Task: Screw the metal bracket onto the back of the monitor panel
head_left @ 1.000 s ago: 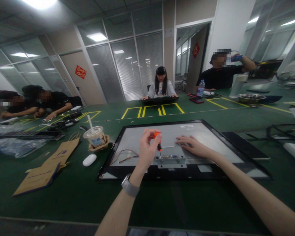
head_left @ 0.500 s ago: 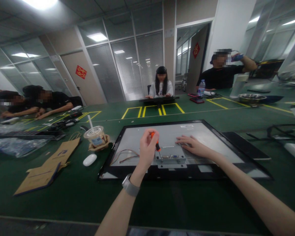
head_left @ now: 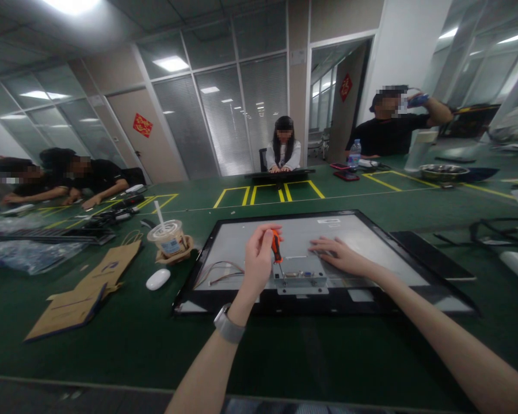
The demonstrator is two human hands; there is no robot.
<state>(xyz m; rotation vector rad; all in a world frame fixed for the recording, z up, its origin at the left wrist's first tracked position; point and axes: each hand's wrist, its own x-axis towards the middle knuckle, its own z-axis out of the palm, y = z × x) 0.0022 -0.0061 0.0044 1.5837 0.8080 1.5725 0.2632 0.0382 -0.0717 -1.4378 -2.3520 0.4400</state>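
Observation:
A flat display panel (head_left: 242, 244) with a black frame lies back side up on the green table. My left hand (head_left: 259, 253) grips an orange-and-black screwdriver (head_left: 277, 247) by its handle. The screwdriver stands nearly upright, its shaft pointing down at the left end of a metal bracket (head_left: 302, 283) with connector ports. Whether the tip sits in a screw is too small to tell. Spread over the panel's grey back, to the right of the bracket, is my right hand (head_left: 339, 256), fingers stretched out and holding nothing. Thin cables (head_left: 218, 273) lie left of the bracket.
Left of the panel are a white mouse (head_left: 157, 279), an iced drink cup (head_left: 169, 238) in a cardboard holder and a brown paper bag (head_left: 86, 290). A dark flat slab (head_left: 431, 253) lies by the panel's right edge. Several people sit around the table.
The fingers of my left hand have shifted around the screwdriver handle, so more of the handle shows. My right hand stays in place. The person opposite has brought their hands together.

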